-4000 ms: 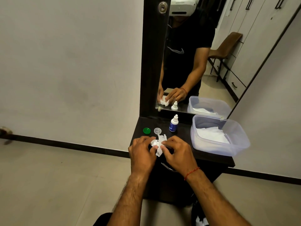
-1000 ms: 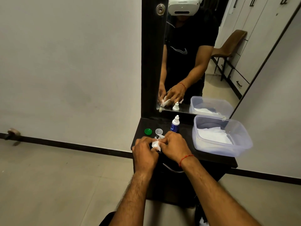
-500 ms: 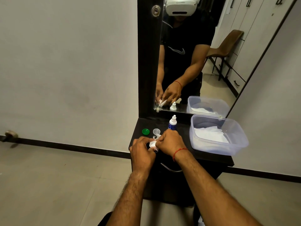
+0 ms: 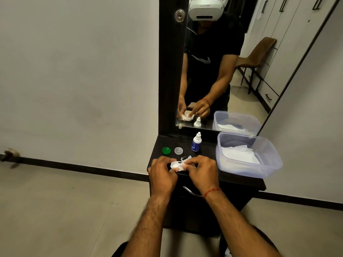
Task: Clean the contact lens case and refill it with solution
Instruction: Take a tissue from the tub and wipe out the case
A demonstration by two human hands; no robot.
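Both hands meet over the front edge of the black dresser top (image 4: 239, 179). My left hand (image 4: 162, 173) grips the white contact lens case (image 4: 175, 165), which shows only partly between the fingers. My right hand (image 4: 201, 170) pinches a crumpled white tissue (image 4: 185, 158) against the case. Behind the hands lie a green cap (image 4: 166, 150) and a clear cap (image 4: 178, 150), side by side. The small blue-labelled solution bottle (image 4: 196, 142) with a white nozzle stands upright near the mirror.
A clear plastic tub (image 4: 267, 170) holding white tissues occupies the right of the top. A mirror (image 4: 219, 62) in a dark frame rises behind. A metal drawer handle (image 4: 191, 191) sits below the edge. Grey tiled floor lies to the left.
My right hand has shifted slightly right, uncovering more of the case and tissue between the hands. The caps, bottle and tub have stayed in place.
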